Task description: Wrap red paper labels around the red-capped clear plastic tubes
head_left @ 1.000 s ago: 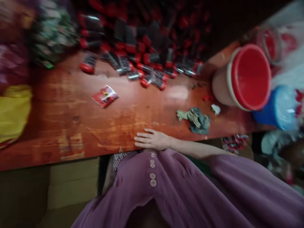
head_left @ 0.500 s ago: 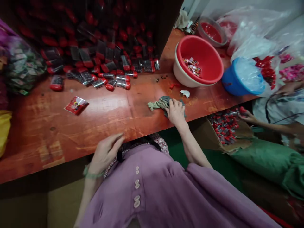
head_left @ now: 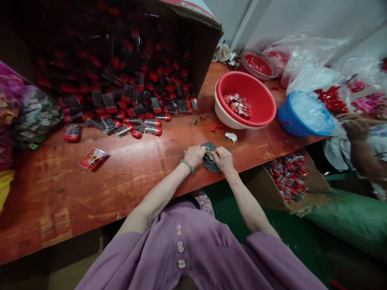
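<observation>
A crumpled grey-green cloth [head_left: 212, 164] lies on the reddish wooden table [head_left: 136, 173] near its front edge. My left hand [head_left: 194, 156], with a green bangle at the wrist, is closed on the cloth's left, paler part. From the right, my right hand [head_left: 223, 159] grips the same cloth, thumb and fingers pinched toward my left hand. A scrap of white paper [head_left: 231, 137] and several rubber bands lie just beyond my right hand. Further left rests a flat red packet [head_left: 93, 159].
A large carton [head_left: 208, 52] on its side spills red-capped clear packs [head_left: 152, 129]. A red bowl [head_left: 263, 90] holding small packets and a blue bucket [head_left: 305, 114] stand at right. Below is an open box of red-capped packs [head_left: 288, 177]. Another person's hand [head_left: 356, 129] is at far right.
My left hand has come from the table's front edge to the cloth and taken hold of it. My right hand stays at the cloth, its fingers now pinching. The view has tilted up slightly.
</observation>
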`<state>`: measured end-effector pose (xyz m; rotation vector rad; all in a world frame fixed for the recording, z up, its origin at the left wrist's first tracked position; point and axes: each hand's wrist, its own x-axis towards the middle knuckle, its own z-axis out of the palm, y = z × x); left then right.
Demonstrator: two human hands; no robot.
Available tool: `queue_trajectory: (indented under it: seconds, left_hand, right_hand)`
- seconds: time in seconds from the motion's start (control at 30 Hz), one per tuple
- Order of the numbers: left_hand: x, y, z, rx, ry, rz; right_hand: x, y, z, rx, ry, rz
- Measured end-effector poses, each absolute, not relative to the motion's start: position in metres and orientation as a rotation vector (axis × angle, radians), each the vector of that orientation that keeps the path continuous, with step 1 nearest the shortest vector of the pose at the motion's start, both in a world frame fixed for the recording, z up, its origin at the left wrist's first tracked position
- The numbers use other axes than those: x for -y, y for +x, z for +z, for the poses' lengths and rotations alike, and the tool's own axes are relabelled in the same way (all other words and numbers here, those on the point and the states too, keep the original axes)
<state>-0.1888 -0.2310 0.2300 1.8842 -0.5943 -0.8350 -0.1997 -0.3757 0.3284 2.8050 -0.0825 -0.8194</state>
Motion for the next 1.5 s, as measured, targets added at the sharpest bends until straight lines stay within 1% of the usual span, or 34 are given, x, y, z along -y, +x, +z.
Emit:
queue_trajectory:
  seconds: [0.1, 0.23, 0.33, 0.4, 0.47, 0.5, 0.6, 0.67, 0.8, 0.9, 1.0, 1.17, 1.3, 1.4, 1.5]
  left_hand:
    - [0.234, -0.179, 0.229, 0.584, 1.858, -0.868]
    - [0.221, -0.174, 0.244, 0.553, 1.828, -0.82]
    - [0.182, -0.177, 0.248, 0.563, 1.789, -0.715]
    - [0.142, -0.183, 0.239, 0.497, 1.789, -0.613]
    - [0.092, -0.191, 0.22, 0.287, 1.845, -0.454]
    - [0.066, -0.196, 0.208, 0.168, 1.902, -0.43]
    - [-0.01, -0.218, 0.169, -0.188, 2.127, -0.41]
    - [-0.046, -0.232, 0.143, -0.304, 2.247, -0.495]
    - [-0.074, -0.25, 0.105, -0.31, 2.311, -0.602]
    - [-0.071, -0.252, 0.102, -0.212, 2.239, -0.566]
    - [-0.065, -0.252, 0.114, -0.184, 2.242, -0.525]
    - [-0.064, -0.253, 0.127, -0.183, 2.339, -0.497]
    - [-0.066, -0.257, 0.126, -0.263, 2.354, -0.469]
    - [-0.066, -0.262, 0.125, -0.279, 2.355, -0.442]
    - [-0.062, -0.266, 0.127, -0.178, 2.414, -0.379]
  right_hand:
    - [0.382, -0.186, 0.332, 0.152, 2.779, -0.869]
    - [0.382, -0.164, 0.343, 0.178, 2.775, -0.979]
    - [0.372, -0.151, 0.351, 0.198, 2.828, -0.946]
    - [0.356, -0.144, 0.348, 0.204, 2.874, -0.902]
    - [0.332, -0.138, 0.333, 0.157, 2.926, -0.924]
    - [0.315, -0.135, 0.321, 0.111, 2.951, -0.958]
    - [0.258, -0.126, 0.274, -0.052, 2.985, -1.11]
    - [0.221, -0.119, 0.239, -0.183, 2.982, -1.202]
    - [0.184, -0.11, 0.186, -0.208, 2.873, -1.201]
    - [0.184, -0.119, 0.172, -0.251, 2.814, -1.167]
    - [0.19, -0.139, 0.176, -0.305, 2.802, -1.151]
    - [0.2, -0.164, 0.203, -0.416, 2.828, -1.237]
    - [0.212, -0.166, 0.229, -0.278, 2.951, -1.361]
    - [0.223, -0.163, 0.249, -0.243, 2.877, -1.472]
    - [0.23, -0.166, 0.263, -0.359, 2.713, -1.49]
